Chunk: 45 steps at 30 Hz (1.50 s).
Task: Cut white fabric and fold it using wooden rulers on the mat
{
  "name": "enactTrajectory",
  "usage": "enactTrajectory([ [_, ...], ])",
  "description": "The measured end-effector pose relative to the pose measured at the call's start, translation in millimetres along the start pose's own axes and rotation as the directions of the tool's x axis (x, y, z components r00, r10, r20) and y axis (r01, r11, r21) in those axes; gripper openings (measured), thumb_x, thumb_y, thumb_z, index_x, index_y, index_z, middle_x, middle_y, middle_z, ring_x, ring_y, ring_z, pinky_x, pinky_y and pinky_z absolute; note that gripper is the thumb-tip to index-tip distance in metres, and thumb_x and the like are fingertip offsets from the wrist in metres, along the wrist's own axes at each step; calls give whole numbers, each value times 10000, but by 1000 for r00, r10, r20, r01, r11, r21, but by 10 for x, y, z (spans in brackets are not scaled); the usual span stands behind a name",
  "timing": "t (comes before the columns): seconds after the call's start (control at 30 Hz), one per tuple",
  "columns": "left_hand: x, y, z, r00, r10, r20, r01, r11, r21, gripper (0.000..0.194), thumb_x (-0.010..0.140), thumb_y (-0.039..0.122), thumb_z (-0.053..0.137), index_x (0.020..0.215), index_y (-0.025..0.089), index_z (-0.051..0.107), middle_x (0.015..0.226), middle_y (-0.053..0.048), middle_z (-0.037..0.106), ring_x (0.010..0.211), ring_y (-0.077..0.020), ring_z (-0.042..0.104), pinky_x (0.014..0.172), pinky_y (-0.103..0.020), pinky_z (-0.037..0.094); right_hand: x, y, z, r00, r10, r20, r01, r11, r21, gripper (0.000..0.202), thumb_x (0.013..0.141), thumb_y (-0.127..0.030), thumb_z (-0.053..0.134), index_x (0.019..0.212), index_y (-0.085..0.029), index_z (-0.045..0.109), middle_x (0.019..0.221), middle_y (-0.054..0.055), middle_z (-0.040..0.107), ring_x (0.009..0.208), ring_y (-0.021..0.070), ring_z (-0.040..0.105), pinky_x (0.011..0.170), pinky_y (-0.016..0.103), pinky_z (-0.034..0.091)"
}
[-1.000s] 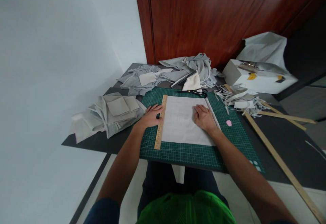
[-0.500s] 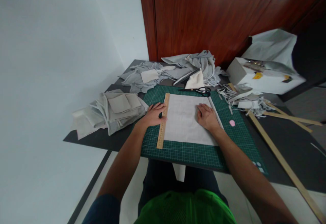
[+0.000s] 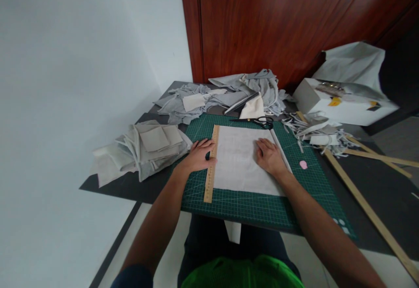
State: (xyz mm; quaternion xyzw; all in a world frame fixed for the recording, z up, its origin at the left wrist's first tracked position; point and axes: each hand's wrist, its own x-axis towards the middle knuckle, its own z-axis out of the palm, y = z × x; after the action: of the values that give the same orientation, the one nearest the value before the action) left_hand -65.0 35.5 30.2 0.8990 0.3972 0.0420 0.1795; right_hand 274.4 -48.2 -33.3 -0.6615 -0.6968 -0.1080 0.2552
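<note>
White rectangular cloth lies under the half-curled right hand; the splayed left hand touches a straight tan wooden ruler alongside.

The cutting mat, scissors and fabric scraps suggest a workroom.

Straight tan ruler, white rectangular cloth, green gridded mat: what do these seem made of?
The straight tan ruler: probably wood, matt, judging by its yellowish-brown tone. The white rectangular cloth: fabric, perhaps cotton, dull, with faint creases. The green gridded mat: likely plastic or rubber, low sheen, with thin pale lines.
</note>
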Motion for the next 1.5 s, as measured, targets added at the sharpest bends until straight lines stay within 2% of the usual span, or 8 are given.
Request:
enactTrajectory([
  [0.27,5,-5,-6,1000,-4,-1,4,1000,-5,721,939,410,616,1629,265,466,1758,-68,360,1649,-319,273,1349,-564,171,-11,1,13,1000,7,-11,-7,1000,1,427,998,-231,479,1367,-166,684,1436,194,683,1377,351,583,1143,555,468],
  [0.53,25,3,10,1000,-10,-13,10,1000,-7,711,948,420,603,1629,273,464,1763,-57,354,1646,-323,274,1346,-560,172,1,17,-11,999,15,31,-16,1000,12,423,1000,-226,474,1366,-155,674,1457,196,664,1394,341,562,1160,544,451],
  [0.93,36,13,10,1000,-20,-10,20,1000,-7,721,936,411,603,1627,250,473,1758,-68,362,1645,-327,273,1347,-571,164,-2,21,-19,999,14,32,-14,1000,-1,431,998,-232,480,1375,-154,675,1453,199,666,1393,352,565,1155,552,452],
  [1.5,53,75,52,995,-48,-87,50,999,21,654,928,384,609,1571,278,559,1712,-45,451,1601,-324,363,1340,-548,211,4,-6,-25,999,37,27,-37,999,11,424,989,-219,476,1353,-156,684,1456,200,668,1390,359,566,1163,568,440],
])
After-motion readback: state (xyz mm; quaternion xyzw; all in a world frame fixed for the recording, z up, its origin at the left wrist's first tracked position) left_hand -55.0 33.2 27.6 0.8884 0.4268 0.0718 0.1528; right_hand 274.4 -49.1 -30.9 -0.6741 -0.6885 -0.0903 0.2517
